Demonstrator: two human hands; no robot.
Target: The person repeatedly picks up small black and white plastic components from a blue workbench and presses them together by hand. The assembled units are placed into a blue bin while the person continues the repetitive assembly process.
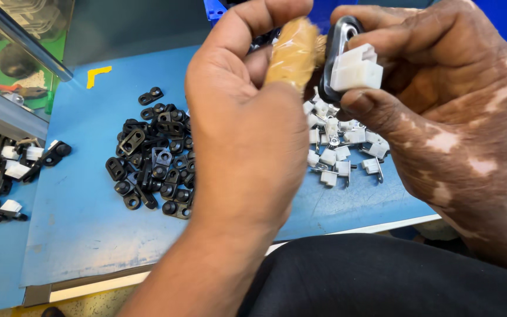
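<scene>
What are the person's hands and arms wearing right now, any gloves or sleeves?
Both hands are bare: the left hand and the right hand wear no gloves, rings or watch. The visible left forearm has no sleeve; the right wrist runs out of frame uncovered.

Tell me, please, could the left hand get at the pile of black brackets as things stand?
Probably yes: the black brackets lie uncovered on the blue mat just beside the left hand, though its fingers hold a wooden handle.

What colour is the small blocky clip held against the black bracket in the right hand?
White; the clip shows best in the head view.
</scene>
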